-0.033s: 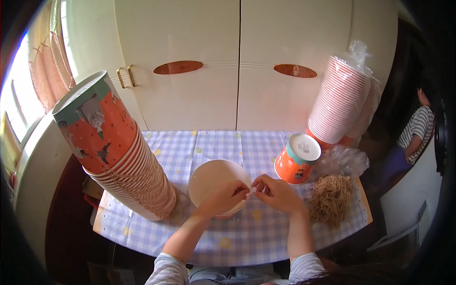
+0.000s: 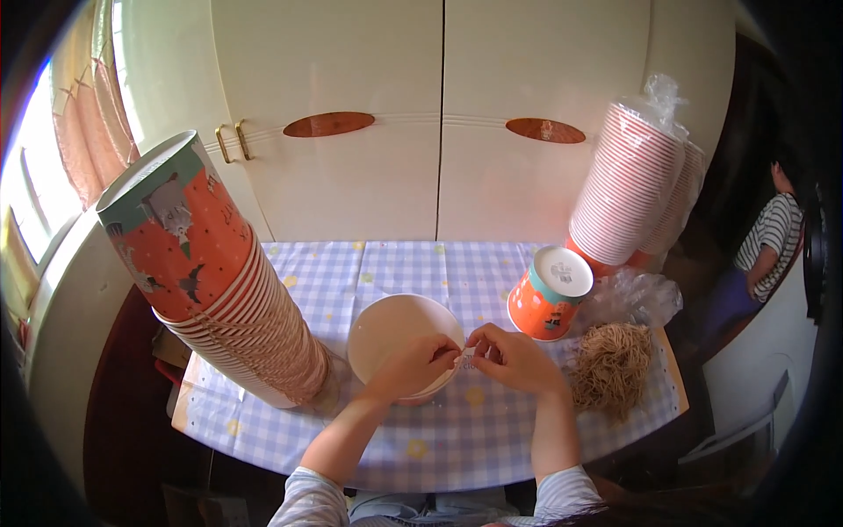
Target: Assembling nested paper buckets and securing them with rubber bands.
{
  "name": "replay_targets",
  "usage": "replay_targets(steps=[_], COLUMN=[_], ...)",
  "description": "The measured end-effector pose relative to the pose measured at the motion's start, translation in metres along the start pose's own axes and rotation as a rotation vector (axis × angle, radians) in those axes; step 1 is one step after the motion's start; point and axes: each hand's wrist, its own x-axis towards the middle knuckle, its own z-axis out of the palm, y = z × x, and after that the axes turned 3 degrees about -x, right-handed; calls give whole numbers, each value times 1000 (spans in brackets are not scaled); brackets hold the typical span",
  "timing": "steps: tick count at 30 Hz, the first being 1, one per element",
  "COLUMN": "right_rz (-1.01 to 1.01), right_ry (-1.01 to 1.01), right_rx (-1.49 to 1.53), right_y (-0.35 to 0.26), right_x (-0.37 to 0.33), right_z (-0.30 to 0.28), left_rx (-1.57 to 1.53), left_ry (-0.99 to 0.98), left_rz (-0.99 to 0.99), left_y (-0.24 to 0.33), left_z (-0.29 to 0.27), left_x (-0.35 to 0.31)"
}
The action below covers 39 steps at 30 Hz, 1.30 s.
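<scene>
White tub (image 2: 386,329): upright mid-table, behind the hands.
Left hand (image 2: 414,362): fingertips pinched together at the tub's right rim; cannot tell on what.
Right hand (image 2: 514,356): pinched likewise, just right of the left; contents too small to tell.
Twine (image 2: 612,369): heaped near right.
Orange cup (image 2: 537,307): upside down, farther.
Stack (image 2: 246,303): left.

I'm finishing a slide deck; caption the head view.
Left hand and right hand, fingers pinched close together by a white tub, between stacked cups and tan strands.
</scene>
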Motion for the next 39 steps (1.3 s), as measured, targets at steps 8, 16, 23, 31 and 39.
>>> replay_targets(steps=[8, 16, 23, 31, 39], right_rz=[-14, -138, -131, -181, -178], right_ry=[66, 100, 191, 223, 127], right_rx=[224, 266, -158, -306, -180], right_y=[-6, 14, 8, 11, 3], right_x=[1, 9, 3, 4, 4], right_z=[4, 18, 11, 16, 17], left_rx=[157, 125, 102, 16, -50], left_ry=[55, 26, 85, 95, 122], left_rz=[62, 36, 94, 112, 186], left_y=[15, 20, 9, -2, -18], left_z=[4, 1, 1, 4, 7], left_x=[-5, -4, -2, -1, 1])
